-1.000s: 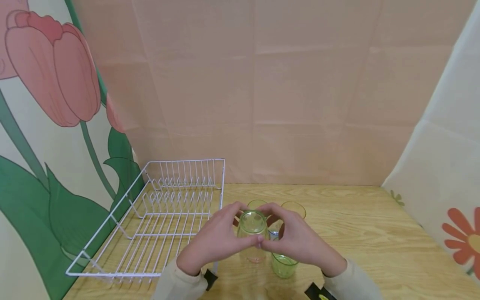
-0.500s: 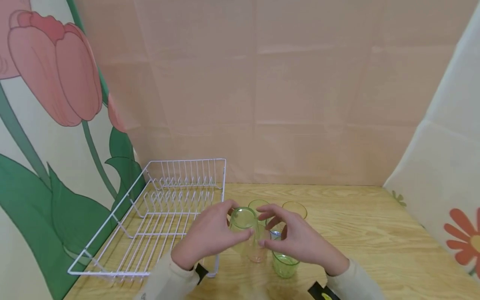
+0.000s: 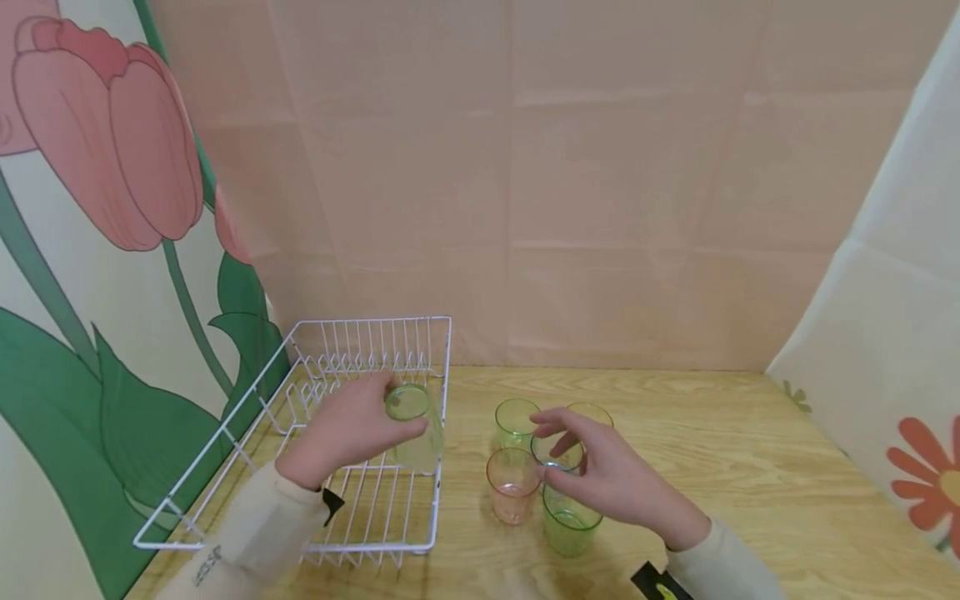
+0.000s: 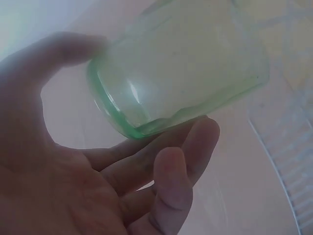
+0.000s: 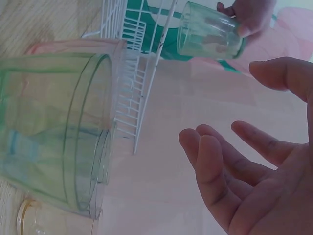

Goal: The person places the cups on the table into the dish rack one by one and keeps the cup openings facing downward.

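Observation:
My left hand (image 3: 348, 429) pinches a pale green glass (image 4: 181, 68) near its base, thumb on one side and fingers on the other. The glass is upside down, held above the right part of the white wire dish rack (image 3: 247, 552). To the right, my right hand (image 3: 607, 471) hovers over a group of upright glasses, fingers loosely bent around nothing. Under and beside it stand a pink glass (image 3: 513, 492), a green glass (image 3: 570, 529), another green glass (image 3: 514, 421), a clear bluish glass (image 3: 551, 454) and a yellow-rimmed glass (image 3: 592, 410), partly hidden by the hand.
The wooden table (image 3: 712, 450) stretches to the right of the glasses. A plain pinkish cloth (image 3: 585, 183) hangs behind it. Printed cloths with a tulip (image 3: 112, 142) and a red flower (image 3: 933, 479) stand at the sides.
Both hands held the inverted green glass a second ago. The right hand has let go; the left has carried the glass leftward, over the rack. The right hand has stayed near the other glasses.

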The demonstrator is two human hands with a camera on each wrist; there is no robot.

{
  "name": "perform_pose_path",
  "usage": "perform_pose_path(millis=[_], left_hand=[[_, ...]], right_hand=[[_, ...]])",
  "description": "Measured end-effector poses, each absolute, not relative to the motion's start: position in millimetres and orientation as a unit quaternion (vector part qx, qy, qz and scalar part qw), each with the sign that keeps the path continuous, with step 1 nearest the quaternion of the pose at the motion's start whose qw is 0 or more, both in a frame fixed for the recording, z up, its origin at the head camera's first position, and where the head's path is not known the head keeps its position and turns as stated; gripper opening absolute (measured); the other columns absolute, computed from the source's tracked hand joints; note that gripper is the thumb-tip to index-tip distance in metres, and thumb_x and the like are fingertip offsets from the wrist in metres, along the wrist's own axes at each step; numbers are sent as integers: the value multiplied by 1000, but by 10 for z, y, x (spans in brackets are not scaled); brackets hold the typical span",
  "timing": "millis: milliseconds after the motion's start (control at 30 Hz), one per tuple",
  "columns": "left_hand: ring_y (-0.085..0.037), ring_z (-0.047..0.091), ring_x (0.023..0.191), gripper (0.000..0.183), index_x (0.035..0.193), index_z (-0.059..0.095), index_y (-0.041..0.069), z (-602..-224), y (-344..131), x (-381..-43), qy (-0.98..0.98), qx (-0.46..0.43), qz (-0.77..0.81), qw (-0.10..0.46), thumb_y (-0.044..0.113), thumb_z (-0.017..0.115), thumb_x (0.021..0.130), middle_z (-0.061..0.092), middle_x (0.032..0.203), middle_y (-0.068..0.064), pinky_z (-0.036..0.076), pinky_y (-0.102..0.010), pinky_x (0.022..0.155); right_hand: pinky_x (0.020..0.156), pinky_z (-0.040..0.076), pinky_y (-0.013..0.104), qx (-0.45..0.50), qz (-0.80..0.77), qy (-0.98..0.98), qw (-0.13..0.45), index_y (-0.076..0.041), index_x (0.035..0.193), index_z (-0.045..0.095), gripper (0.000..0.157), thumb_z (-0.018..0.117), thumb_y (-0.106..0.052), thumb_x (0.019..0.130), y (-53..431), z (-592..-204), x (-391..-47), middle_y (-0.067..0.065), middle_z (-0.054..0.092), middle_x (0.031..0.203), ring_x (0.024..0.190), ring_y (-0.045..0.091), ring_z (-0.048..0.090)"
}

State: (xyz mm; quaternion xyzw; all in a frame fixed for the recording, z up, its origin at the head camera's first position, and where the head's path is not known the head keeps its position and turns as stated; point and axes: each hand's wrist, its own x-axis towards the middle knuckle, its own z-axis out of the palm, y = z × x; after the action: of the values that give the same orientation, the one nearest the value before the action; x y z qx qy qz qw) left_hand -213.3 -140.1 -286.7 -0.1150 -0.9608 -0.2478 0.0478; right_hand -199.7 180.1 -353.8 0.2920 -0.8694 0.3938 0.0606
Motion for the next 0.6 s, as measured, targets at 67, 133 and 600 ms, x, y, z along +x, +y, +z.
perform_pose_path(millis=[67, 133, 600], left_hand=[[-17, 51, 64, 45, 104, 62, 7, -2868, -1521, -2200, -965, -101, -239, 41, 41, 75, 77, 57, 76, -1, 39, -32, 55], [-19, 53, 67, 51, 110, 61, 3, -2884, -1648, -2270, -968, -90, -232, 33, 40, 74, 78, 60, 82, -4, 42, -34, 57], [-25, 54, 66, 68, 122, 49, -14, -3178, -2535, -2661, -966, 14, -243, -87, 41, 68, 86, 56, 107, -27, 46, -35, 54]], right_hand=[[59, 54, 28, 289, 390, -872, 62, -18, 136, 54, 52, 76, -16, 88, 1823, -3545, -1998, 1, 65, 120, 94, 15, 62], [59, 53, 27, 288, 383, -875, 65, -18, 136, 54, 52, 76, -15, 88, 1843, -3552, -2004, 1, 65, 120, 94, 15, 62], [54, 50, 26, 283, 371, -881, 76, -22, 133, 56, 49, 74, -15, 88, 1926, -3573, -2036, -2, 66, 120, 93, 17, 63]])
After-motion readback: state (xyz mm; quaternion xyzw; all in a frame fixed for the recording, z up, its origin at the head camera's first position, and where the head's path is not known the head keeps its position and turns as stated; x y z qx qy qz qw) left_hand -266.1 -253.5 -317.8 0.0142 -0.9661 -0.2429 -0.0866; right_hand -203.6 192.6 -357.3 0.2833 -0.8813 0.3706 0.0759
